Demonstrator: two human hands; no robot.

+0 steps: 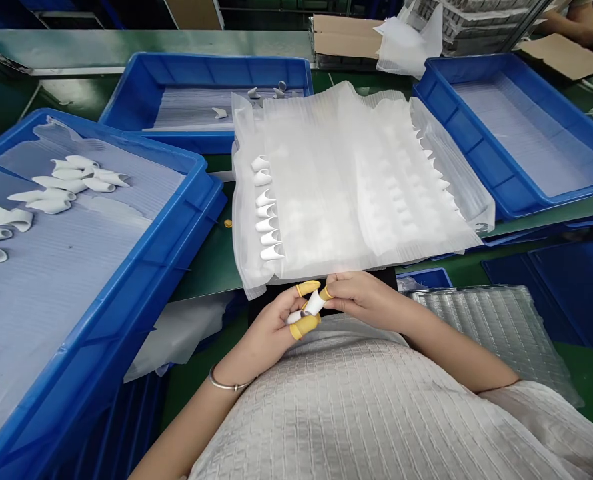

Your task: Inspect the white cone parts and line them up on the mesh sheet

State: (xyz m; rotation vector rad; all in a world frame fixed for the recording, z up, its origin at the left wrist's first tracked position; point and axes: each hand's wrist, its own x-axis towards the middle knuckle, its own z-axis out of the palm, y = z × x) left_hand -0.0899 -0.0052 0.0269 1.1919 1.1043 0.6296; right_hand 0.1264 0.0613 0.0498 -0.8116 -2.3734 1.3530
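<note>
Close to my body, my left hand (281, 319) is closed around small white curved plastic parts (315, 303), with yellow finger cots on its thumb and fingertips. A second white piece seems to sit deeper in that palm, partly hidden by the fingers. My right hand (352, 295) pinches the upper end of the same white part, a yellow cot on one finger. Just beyond both hands lies a stack of white foam sheets (321, 193). Along its left edge a row of similar white parts (269, 223) pokes out, and more shapes show faintly through the sheet.
A blue tray (176, 220) at left holds several loose white parts (71, 175). Another blue tray (206, 141) behind has a few more. A third, foam-lined blue tray (481, 127) stands at right. Clear plastic trays (496, 327) lie low right. A co-worker's hands (589, 30) show at top right.
</note>
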